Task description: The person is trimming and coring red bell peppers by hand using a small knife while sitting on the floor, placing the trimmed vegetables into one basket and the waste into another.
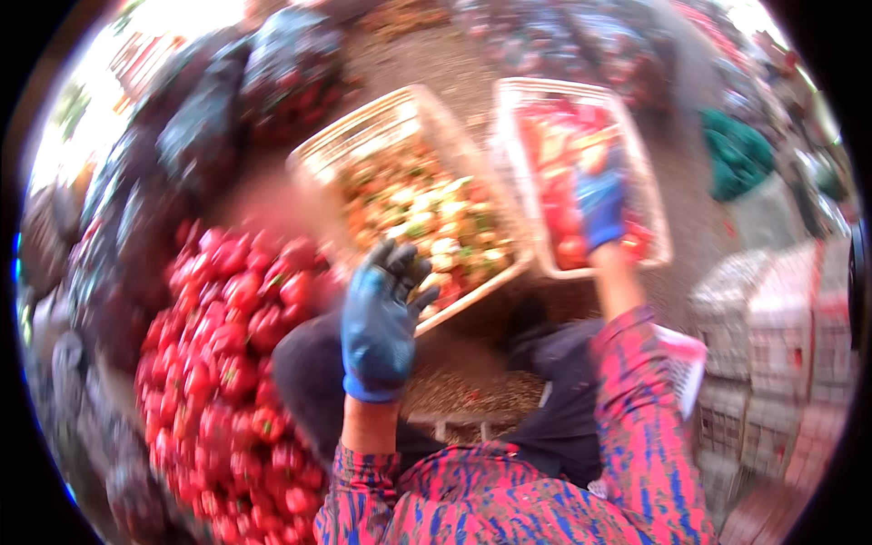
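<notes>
My left hand (pixel 378 327), in a blue glove with dark fingers, is raised over the near left corner of a plastic crate (pixel 470 300). Its fingers are half curled with the thumb apart, and nothing shows between them. Pepper cores and stem ends (pixel 422 218), pale, orange and green, fill much of that crate. Blue-gloved too, my right hand (pixel 599 201) reaches into a second crate (pixel 664 238) over red pepper pieces (pixel 555 197). Motion blurs it, and its fingertips merge with the peppers, so a hold cannot be made out.
A large heap of red bell peppers (pixel 231 354) lies beside my left knee. Filled dark mesh sacks (pixel 204 143) stand behind it, with more sacks (pixel 545 41) at the far side. Stacked crates (pixel 783 306) and a green net bundle (pixel 736 153) are on the right.
</notes>
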`<state>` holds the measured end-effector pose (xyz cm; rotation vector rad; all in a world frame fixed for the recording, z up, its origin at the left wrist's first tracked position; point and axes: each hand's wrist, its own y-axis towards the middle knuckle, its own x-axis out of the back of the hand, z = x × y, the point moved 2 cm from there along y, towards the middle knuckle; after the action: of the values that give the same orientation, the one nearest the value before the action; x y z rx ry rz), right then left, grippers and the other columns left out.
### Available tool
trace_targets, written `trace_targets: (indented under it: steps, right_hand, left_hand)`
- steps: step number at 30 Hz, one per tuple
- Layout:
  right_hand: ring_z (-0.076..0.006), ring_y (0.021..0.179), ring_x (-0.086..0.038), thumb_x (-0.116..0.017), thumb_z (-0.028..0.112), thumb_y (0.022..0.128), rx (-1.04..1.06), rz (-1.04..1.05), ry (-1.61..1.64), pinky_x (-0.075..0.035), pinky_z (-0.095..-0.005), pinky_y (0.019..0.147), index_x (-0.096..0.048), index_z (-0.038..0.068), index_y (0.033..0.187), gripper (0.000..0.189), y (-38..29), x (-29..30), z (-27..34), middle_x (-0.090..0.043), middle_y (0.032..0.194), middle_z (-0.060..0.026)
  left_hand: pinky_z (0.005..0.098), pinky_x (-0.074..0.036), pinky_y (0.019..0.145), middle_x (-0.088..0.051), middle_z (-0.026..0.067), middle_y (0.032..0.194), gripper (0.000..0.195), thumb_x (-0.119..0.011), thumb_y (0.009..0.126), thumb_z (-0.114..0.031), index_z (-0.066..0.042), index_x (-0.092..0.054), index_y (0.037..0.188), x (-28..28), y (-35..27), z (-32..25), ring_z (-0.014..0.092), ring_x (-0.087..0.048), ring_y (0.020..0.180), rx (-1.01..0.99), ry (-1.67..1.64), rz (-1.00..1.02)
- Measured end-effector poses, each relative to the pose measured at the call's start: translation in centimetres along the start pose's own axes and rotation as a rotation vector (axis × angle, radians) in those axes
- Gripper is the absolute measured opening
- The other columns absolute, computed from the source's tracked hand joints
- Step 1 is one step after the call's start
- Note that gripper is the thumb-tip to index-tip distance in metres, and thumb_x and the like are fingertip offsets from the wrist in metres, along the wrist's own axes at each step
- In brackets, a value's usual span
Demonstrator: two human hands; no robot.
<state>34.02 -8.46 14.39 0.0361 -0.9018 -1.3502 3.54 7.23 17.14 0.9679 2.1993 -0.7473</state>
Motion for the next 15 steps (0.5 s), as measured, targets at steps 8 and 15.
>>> trace_targets:
  steps: [8, 15]
  right_hand:
    - [-0.04, 0.105, -0.064, -0.058, 0.028, 0.093, 0.08, 0.413, -0.427, -0.051, -0.0453, 0.088, -0.061, 0.003, 0.125, 0.04, 2.4, 0.6, -4.3, -0.064, 0.115, -0.0254]
    - [-0.0105, 0.045, -0.05, -0.062, 0.035, 0.094, -0.704, 0.75, 0.515, -0.04, -0.0225, 0.04, -0.053, -0.001, 0.124, 0.048, -17.7, 1.7, 10.3, -0.068, 0.088, -0.0091]
  left_hand:
    - [0.0439, -0.05, 0.089, -0.064, 0.0082, 0.116, 0.038, -0.053, 0.099, -0.029, -0.007, -0.053, 0.131, 23.3, -14.3, -17.1, 0.024, -0.061, 0.104, -0.65, 0.188, -0.755]
    - [0.0304, -0.05, 0.067, -0.062, 0.0061, 0.098, 0.066, -0.078, 0.081, -0.029, -0.003, -0.046, 0.133, 42.2, -18.2, 0.4, 0.013, -0.057, 0.076, -0.21, 0.667, -1.171]
